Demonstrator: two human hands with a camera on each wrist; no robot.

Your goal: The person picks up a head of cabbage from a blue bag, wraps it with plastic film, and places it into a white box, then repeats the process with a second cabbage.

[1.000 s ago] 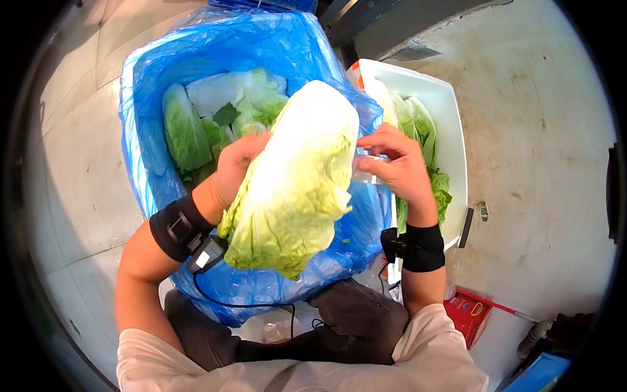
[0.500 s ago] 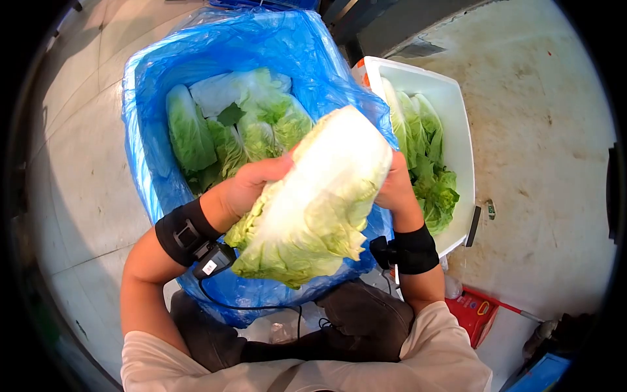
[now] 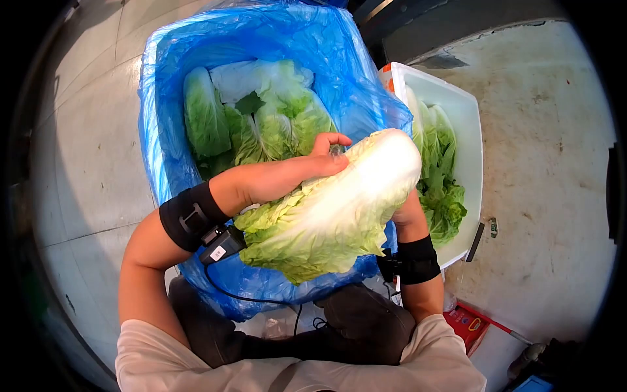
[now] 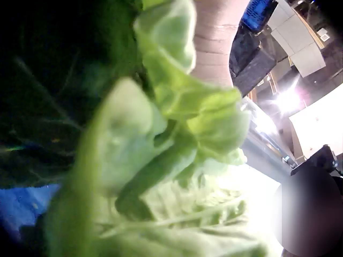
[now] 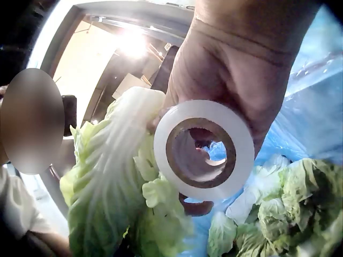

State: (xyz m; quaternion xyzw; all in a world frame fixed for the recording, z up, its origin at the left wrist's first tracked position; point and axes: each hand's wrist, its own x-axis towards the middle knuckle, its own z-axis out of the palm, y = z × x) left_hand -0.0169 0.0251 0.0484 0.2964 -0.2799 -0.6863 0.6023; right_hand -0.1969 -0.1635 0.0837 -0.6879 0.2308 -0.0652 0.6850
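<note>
A pale napa cabbage [image 3: 346, 209] lies tilted across the front of the blue-lined box, its white base toward the upper right and its leafy end toward the lower left. My left hand [image 3: 284, 176] grips its far side, thumb along the leaves. Green leaves [image 4: 198, 123] fill much of the left wrist view. Behind the cabbage's base, my right hand [image 3: 410, 215] is partly hidden in the head view. The right wrist view reveals that this hand [image 5: 230, 75] holds a roll of tape [image 5: 203, 108] with a brown core, close beside the cabbage.
The box with the blue plastic liner [image 3: 157, 85] holds several cabbages [image 3: 206, 114]. To its right, a white box [image 3: 472, 170] contains more cabbages [image 3: 439, 140]. On the floor at lower right lies a red dustpan-like object [image 3: 467, 325]. A cable runs from the left wrist camera.
The cabbage has turned so its base points further right. My right hand moved from beside its base to behind it, while my left hand shifted up along its far side.
</note>
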